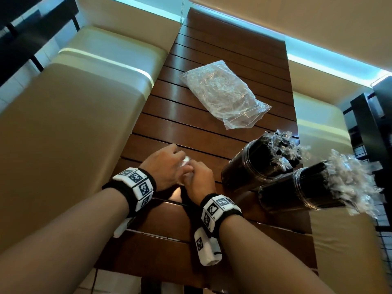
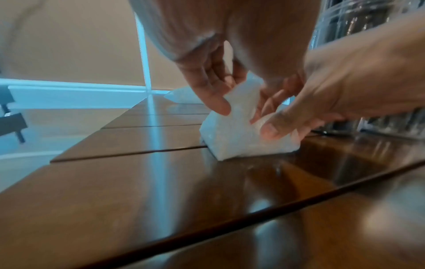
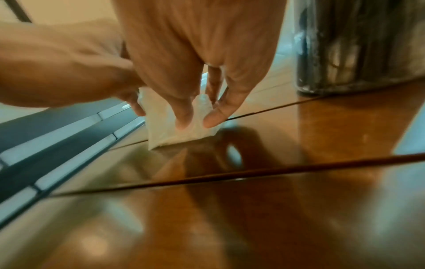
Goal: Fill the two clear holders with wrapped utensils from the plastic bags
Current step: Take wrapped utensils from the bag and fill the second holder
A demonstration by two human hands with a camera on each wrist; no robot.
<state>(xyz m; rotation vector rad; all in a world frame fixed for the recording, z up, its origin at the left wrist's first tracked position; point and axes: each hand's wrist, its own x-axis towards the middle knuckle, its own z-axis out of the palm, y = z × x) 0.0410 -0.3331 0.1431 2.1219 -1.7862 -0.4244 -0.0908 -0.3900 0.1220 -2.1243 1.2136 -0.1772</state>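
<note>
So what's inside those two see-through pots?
Both clear holders are packed with black wrapped utensils, their crinkly wrapper ends sticking out. Which kind of utensils they are can't be told.

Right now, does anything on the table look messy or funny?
Not really. Both clear holders stand packed with wrapped utensils. One crumpled plastic bag lies loose mid-table. The left hand and right hand are holding a second bag folded small against the table.

Both forearms reach forward, wrists close together, each wearing a black band with white marker blocks. The left hand point(image 1: 168, 166) and the right hand point(image 1: 199, 181) meet, fingers bent downward and pinching, fingertips nearly touching each other.
</note>
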